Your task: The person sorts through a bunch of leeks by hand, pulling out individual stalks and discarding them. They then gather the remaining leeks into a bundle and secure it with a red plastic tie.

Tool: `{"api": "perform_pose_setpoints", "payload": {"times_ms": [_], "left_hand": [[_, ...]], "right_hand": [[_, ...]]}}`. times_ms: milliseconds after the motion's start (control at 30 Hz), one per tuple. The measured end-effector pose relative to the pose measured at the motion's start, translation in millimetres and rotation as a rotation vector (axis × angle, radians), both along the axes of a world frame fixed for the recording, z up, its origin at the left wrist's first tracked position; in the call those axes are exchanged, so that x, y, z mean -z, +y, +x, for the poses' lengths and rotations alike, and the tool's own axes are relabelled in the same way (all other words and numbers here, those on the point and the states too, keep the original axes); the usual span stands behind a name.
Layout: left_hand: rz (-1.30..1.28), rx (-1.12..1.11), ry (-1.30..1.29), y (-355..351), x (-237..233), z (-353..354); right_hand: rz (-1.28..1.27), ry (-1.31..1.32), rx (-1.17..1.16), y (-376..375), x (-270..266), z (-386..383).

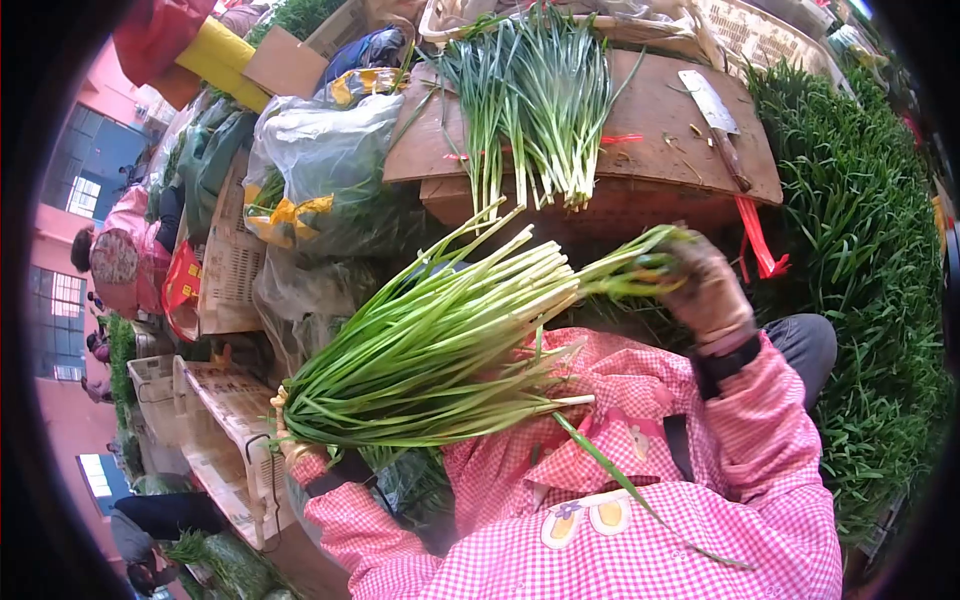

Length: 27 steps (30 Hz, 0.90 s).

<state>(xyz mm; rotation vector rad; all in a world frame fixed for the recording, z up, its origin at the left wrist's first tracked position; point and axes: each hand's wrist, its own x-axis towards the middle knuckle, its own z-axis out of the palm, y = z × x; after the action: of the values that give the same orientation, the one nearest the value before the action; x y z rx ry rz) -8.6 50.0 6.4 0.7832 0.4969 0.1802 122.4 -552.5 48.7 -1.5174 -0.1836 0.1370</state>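
Note:
A large loose bunch of Chinese chives [430,350] lies across my lap, its pale stem ends towards the upper right and its leaves towards the lower left. My left hand [287,432] grips the leaf end; most of its fingers are hidden behind the leaves. At the stem end, my right hand [708,290], in a dirty glove, is closed on a small tuft of chive leaves [640,262]. This hand is slightly blurred. One loose chive leaf [630,485] hangs over my checked apron.
On a wooden board [430,130] ahead lie trimmed chives [545,110] and a cleaver [712,105]. Red ties [760,240] hang off its edge. Uncut chives [860,300] pile up at right. Plastic bags [330,150] and crates [225,420] stand left; other people sit beyond.

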Motion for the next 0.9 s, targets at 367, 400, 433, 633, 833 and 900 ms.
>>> {"api": "perform_pose_setpoints", "payload": {"times_ms": [367,400,433,633,833,900], "left_hand": [[0.106,-0.057,0.025,-0.5,-1.3,7.7],[0.161,-0.078,0.048,-6.9,-7.4,8.7],[0.129,-0.097,-0.002,0.4,-1.8,8.7],[-0.305,-0.056,-0.158,27.1,9.6,12.4],[0.103,-0.059,-0.016,1.4,19.8,9.4],[0.045,-0.014,0.023,-3.1,20.4,7.6]], "right_hand": [[-0.42,0.09,-0.18,11.2,2.6,1.6],[-0.076,0.304,-0.299,33.8,-24.6,3.3],[0.187,0.315,-0.238,55.1,-13.0,3.9],[0.655,0.331,-0.061,118.1,-22.4,0.6],[0.695,0.418,0.169,99.9,7.0,-3.0],[0.511,0.25,0.334,63.8,35.1,9.9]]}}
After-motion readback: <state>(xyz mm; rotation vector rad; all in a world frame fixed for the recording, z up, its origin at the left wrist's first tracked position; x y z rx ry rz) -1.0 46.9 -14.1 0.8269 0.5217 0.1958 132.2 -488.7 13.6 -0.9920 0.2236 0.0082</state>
